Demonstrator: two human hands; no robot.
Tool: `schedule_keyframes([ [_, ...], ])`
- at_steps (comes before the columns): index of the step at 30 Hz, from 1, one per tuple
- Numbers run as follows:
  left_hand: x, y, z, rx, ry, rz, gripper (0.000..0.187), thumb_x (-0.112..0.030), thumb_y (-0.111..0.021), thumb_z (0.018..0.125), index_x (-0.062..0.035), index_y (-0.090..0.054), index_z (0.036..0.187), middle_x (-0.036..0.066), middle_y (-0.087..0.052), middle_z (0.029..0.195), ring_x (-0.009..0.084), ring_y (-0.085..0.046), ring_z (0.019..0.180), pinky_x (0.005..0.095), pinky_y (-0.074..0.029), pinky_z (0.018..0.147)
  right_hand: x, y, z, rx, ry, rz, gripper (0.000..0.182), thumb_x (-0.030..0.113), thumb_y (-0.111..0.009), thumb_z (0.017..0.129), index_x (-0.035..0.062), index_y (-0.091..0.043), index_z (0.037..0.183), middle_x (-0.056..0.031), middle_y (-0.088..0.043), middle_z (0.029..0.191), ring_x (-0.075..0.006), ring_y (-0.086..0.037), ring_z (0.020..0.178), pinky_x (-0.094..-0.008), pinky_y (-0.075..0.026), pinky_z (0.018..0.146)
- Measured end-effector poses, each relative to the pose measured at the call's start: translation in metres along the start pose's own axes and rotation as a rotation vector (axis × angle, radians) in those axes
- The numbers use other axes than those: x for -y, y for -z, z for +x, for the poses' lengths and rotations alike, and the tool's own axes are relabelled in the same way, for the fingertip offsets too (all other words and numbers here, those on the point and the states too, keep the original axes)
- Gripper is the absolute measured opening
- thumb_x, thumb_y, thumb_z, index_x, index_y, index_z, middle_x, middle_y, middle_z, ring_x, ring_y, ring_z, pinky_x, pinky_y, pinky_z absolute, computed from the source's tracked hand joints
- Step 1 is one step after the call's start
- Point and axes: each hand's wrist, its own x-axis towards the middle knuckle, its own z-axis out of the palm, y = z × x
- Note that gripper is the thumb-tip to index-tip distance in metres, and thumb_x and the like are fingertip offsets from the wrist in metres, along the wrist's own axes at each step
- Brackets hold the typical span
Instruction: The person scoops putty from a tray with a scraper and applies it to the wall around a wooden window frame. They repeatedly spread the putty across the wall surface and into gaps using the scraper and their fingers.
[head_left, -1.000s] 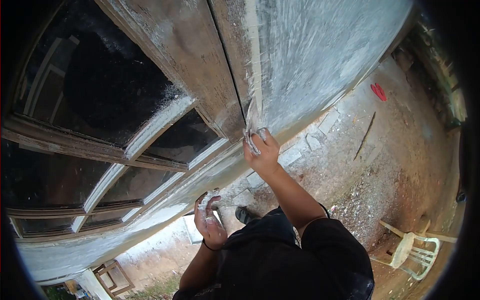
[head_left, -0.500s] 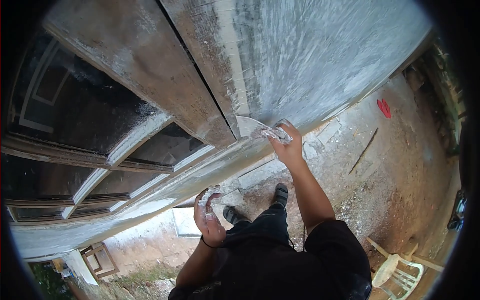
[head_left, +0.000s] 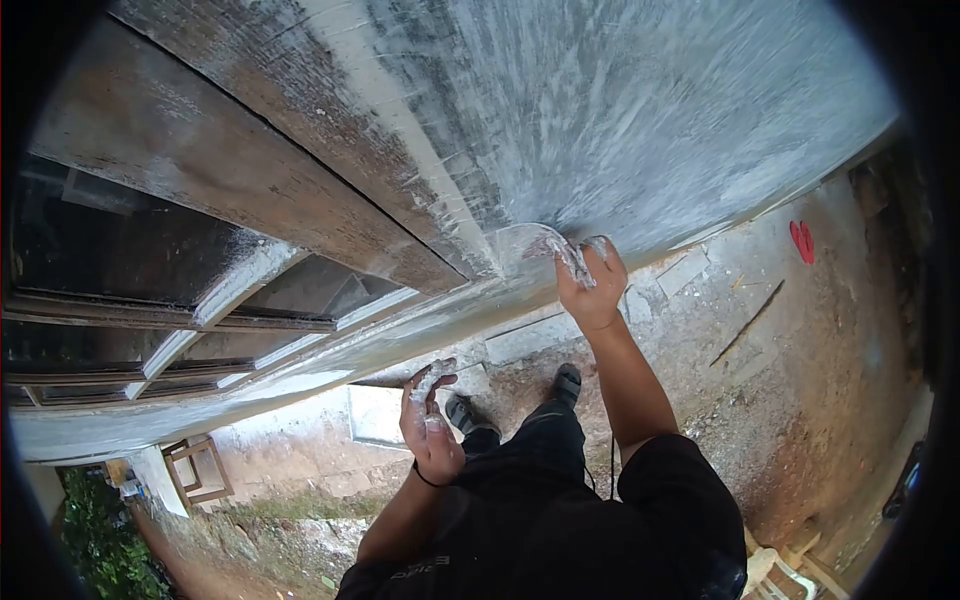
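My right hand grips a thin, flat scraper, smeared with white putty. Its pale, bent blade is against the grey-white plastered wall, low down beside the lower corner of the brown wooden window frame. Lower and to the left, my left hand is held clear of the wall in front of my body. Its fingers curl around a streak of white, putty-like material; I cannot tell whether a tool lies under it. White smears cover the fingers of both hands.
Dark window panes with pale glazing bars fill the left. A white panel lies on the ground by my feet. Farther off are red sandals, a stick, a small wooden frame and a pale chair.
My view has shifted and turned slightly. The right hand and scraper appear farther right, with the blade bent at a different angle against the wall. The left hand stays curled in front of me.
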Motion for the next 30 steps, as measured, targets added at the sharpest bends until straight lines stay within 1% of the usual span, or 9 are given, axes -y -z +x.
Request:
schedule_keyframes([
  [4,0.001,-0.001,-0.002,0.050,0.017,-0.013,0.047,-0.023,-0.037,0.086,0.0127,-0.040,0.115,0.025,-0.043,0.113,0.0313,-0.048,0.100,0.0422,-0.041,0.082,0.005,0.020,0.001,0.092,-0.073,0.017,0.017,0.005,-0.067,0.061,-0.0011,-0.055,0.071,-0.0170,-0.052,0.073,-0.0315,-0.051,0.057,-0.0358,-0.041,0.048],
  [6,0.000,0.000,-0.004,0.062,0.031,-0.022,0.048,-0.026,-0.037,0.086,0.0107,-0.039,0.117,0.023,-0.043,0.115,0.0305,-0.048,0.102,0.0406,-0.040,0.083,0.015,0.029,-0.005,0.180,-0.156,0.161,0.015,0.003,-0.066,0.061,-0.0018,-0.055,0.070,-0.0161,-0.052,0.071,-0.0303,-0.051,0.056,-0.0345,-0.041,0.048],
  [9,-0.001,0.009,-0.002,0.110,0.033,-0.044,0.048,-0.028,-0.037,0.086,0.0084,-0.039,0.118,0.021,-0.043,0.117,0.0305,-0.047,0.105,0.0390,-0.039,0.084,0.043,0.037,-0.016,0.090,-0.245,0.128,0.014,0.002,-0.065,0.062,-0.0024,-0.054,0.070,-0.0156,-0.052,0.070,-0.0294,-0.050,0.055,-0.0331,-0.041,0.047],
  [14,0.001,0.038,-0.005,0.120,0.022,-0.056,0.048,-0.027,-0.037,0.085,0.0082,-0.039,0.118,0.020,-0.044,0.116,0.0297,-0.048,0.101,0.0387,-0.040,0.083,0.084,-0.004,-0.039,-0.061,-0.129,-0.111,0.011,0.001,-0.064,0.061,0.0002,-0.055,0.068,-0.0154,-0.048,0.066,-0.0304,-0.049,0.053,-0.0342,-0.041,0.045],
  [21,-0.002,0.094,-0.010,0.153,0.067,-0.034,0.048,-0.026,-0.036,0.085,0.0107,-0.039,0.116,0.020,-0.045,0.114,0.0291,-0.049,0.099,0.0387,-0.040,0.084,0.127,-0.082,-0.038,-0.103,-0.197,-0.200,0.014,0.004,-0.063,0.062,0.0002,-0.055,0.073,-0.0196,-0.051,0.075,-0.0338,-0.050,0.055,-0.0377,-0.042,0.047],
  [23,-0.002,0.106,-0.009,0.149,0.065,-0.031,0.048,-0.026,-0.036,0.085,0.0105,-0.040,0.115,0.020,-0.045,0.113,0.0288,-0.049,0.100,0.0393,-0.040,0.084,0.127,-0.094,-0.040,-0.088,-0.192,-0.287,0.034,0.009,-0.068,0.053,0.0044,-0.059,0.085,-0.0218,-0.050,0.084,-0.0350,-0.054,0.066,-0.0391,-0.047,0.055],
  [24,-0.001,0.112,-0.008,0.148,0.062,-0.019,0.048,-0.027,-0.036,0.085,0.0106,-0.040,0.115,0.020,-0.045,0.112,0.0287,-0.049,0.100,0.0393,-0.040,0.084,0.129,-0.098,-0.040,-0.082,-0.246,-0.254,0.033,0.009,-0.068,0.054,0.0048,-0.058,0.086,-0.0235,-0.051,0.087,-0.0356,-0.055,0.068,-0.0388,-0.048,0.057],
  [27,0.001,0.122,-0.007,0.152,0.063,-0.013,0.048,-0.028,-0.036,0.085,0.0106,-0.040,0.114,0.020,-0.045,0.112,0.0285,-0.049,0.099,0.0393,-0.040,0.085,0.138,-0.103,-0.039,-0.065,-0.218,-0.163,0.031,0.008,-0.066,0.055,0.0051,-0.058,0.085,-0.0234,-0.051,0.088,-0.0352,-0.056,0.068,-0.0384,-0.048,0.058],
  [30,-0.007,0.120,-0.003,0.187,0.106,-0.006,0.048,-0.029,-0.036,0.086,0.0101,-0.041,0.114,0.019,-0.045,0.111,0.0281,-0.048,0.100,0.0393,-0.039,0.086,0.149,-0.101,-0.044,-0.074,-0.200,-0.164,0.028,0.006,-0.065,0.055,0.0050,-0.057,0.081,-0.0199,-0.050,0.083,-0.0337,-0.053,0.063,-0.0386,-0.046,0.054],
])
